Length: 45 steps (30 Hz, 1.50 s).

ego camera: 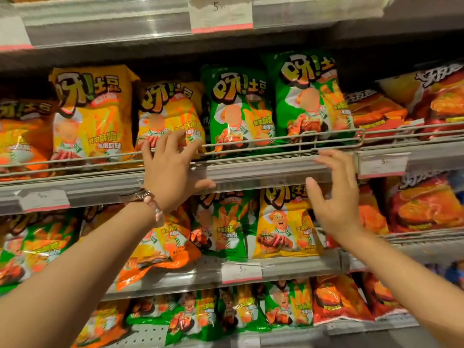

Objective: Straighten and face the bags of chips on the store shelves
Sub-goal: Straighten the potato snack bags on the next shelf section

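Chip bags stand in a row on the upper shelf behind a wire rail [276,141]. From the left there are two yellow bags [93,114] [170,109] and two green bags [238,111] [306,96]. My left hand [170,167] reaches over the rail, its fingertips touching the lower front of the second yellow bag, thumb against the shelf's front strip. My right hand [334,194] hovers with straight, spread fingers in front of the shelf edge [263,172], below the right green bag, holding nothing.
Orange bags [22,136] fill the far left and red-orange bags [437,101] the right. The shelf below holds tilted and fallen bags, among them a yellow one [286,222] and an orange one [155,267]. Price tags [221,16] hang on the shelf strips.
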Motion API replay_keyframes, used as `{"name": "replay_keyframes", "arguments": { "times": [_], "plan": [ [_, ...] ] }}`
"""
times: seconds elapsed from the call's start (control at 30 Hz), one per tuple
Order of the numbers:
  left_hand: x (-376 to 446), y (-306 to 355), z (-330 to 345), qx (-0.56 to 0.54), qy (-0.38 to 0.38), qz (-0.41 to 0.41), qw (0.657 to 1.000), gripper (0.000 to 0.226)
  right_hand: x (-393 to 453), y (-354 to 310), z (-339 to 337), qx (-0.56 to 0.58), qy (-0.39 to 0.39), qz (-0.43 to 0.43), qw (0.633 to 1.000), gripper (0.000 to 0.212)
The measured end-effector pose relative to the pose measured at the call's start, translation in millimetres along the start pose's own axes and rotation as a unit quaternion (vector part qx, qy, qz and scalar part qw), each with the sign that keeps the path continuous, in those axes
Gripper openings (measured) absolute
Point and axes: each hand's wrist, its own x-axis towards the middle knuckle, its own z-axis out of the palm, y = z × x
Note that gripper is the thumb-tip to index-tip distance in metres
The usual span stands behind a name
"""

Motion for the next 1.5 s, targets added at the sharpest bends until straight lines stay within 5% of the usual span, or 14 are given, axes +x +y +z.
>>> {"name": "replay_keyframes", "arguments": {
  "times": [0.1,0.2,0.3,0.43,0.87,1.1,1.3,1.5],
  "plan": [
    [0,-1,2,-0.004,0.007,-0.001,1.000,0.088,-57,12,12,-0.014,-0.118,0.084,0.989,0.028],
    [1,-1,4,0.001,0.018,-0.003,1.000,0.087,-76,31,26,-0.093,-0.192,0.231,0.949,0.057],
    [1,-1,6,0.003,0.022,-0.002,1.000,0.088,-74,40,40,-0.109,-0.224,0.345,0.905,0.091],
    [-1,-1,7,0.002,0.029,-0.001,1.000,0.087,-75,50,54,-0.068,-0.232,0.421,0.874,0.096],
    [-22,0,-1,0.060,0.004,0.021,0.998,0.097,-74,35,41,0.085,-0.134,0.414,0.896,0.099],
    [-129,-27,18,0.026,0.065,0.062,0.996,0.064,-60,25,43,0.074,-0.151,0.421,0.891,0.100],
    [-158,-68,53,-0.102,-0.057,-0.208,0.971,0.069,-79,2,43,0.124,-0.105,0.432,0.887,0.097],
    [-151,-92,94,-0.351,-0.127,-0.438,0.818,0.125,-113,-28,51,0.142,-0.105,0.414,0.893,0.098]
  ]
}}
